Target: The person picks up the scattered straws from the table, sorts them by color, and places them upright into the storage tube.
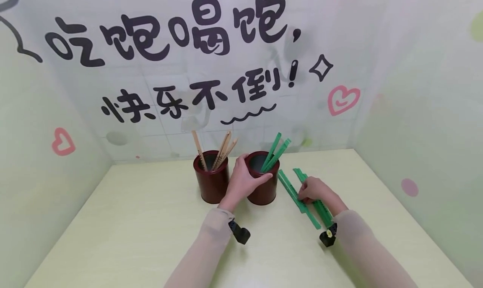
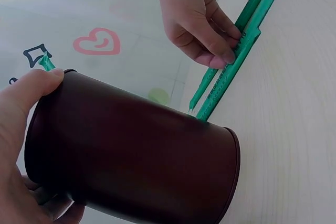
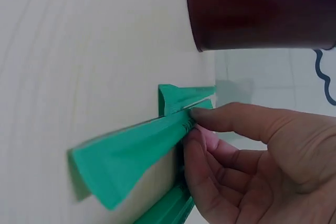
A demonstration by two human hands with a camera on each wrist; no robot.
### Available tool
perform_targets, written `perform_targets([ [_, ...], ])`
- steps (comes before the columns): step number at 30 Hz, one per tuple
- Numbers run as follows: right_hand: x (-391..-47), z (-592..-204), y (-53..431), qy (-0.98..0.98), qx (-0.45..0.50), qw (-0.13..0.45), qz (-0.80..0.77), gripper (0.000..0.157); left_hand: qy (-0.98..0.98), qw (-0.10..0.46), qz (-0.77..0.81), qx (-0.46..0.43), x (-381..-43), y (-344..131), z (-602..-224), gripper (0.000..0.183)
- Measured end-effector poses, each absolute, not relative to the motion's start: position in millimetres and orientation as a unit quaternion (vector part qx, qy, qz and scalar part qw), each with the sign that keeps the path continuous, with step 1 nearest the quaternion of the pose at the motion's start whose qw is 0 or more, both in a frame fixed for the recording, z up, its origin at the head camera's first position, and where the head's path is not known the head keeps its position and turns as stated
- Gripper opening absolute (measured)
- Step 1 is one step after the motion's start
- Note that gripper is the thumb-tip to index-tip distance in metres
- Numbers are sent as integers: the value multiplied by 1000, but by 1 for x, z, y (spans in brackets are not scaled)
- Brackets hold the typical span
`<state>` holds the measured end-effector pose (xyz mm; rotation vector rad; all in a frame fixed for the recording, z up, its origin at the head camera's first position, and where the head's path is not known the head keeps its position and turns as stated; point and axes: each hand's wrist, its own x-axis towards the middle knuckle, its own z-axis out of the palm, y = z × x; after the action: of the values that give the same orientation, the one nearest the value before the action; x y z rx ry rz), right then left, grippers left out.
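Note:
My left hand (image 1: 244,178) grips the right-hand dark red cylindrical cup (image 1: 262,191), its thumb at the near rim and its fingers round the left side. Green stick packets (image 1: 277,156) lean inside that cup. To its right, my right hand (image 1: 318,191) is low over the table among more long green packets. In the right wrist view, thumb and fingertips pinch a printed green stick packet (image 3: 123,153) near one end. Another green packet (image 3: 181,97) lies close behind it, and a further green packet (image 3: 168,205) is partly hidden under the fingers.
A second dark red cup (image 1: 214,187) stands just left of my left hand, with several tan sticks (image 1: 222,151) leaning in it. The pale wooden table (image 1: 132,229) meets a printed wall sheet (image 1: 166,141) close behind the cups.

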<state>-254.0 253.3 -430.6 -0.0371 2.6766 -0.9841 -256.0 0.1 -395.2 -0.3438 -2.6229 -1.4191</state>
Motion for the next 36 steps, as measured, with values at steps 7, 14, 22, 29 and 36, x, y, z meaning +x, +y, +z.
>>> perform_targets([
  [7,-256,-422,272,880,-48,162,-445,15,-867,66,-480,-111,-257,-1,-394,97],
  [14,-258,-406,278,861,-51,130,-489,21,-873,67,-471,-106,-259,-2,-391,96],
  [22,-250,-393,280,844,-44,63,-531,28,-873,61,-473,-107,-258,0,-394,97],
  [29,-245,-378,273,814,-40,5,-579,26,-871,58,-476,-104,-258,0,-395,97],
  [36,-237,-361,263,789,-47,-75,-608,18,-870,55,-479,-105,-258,0,-394,98],
])
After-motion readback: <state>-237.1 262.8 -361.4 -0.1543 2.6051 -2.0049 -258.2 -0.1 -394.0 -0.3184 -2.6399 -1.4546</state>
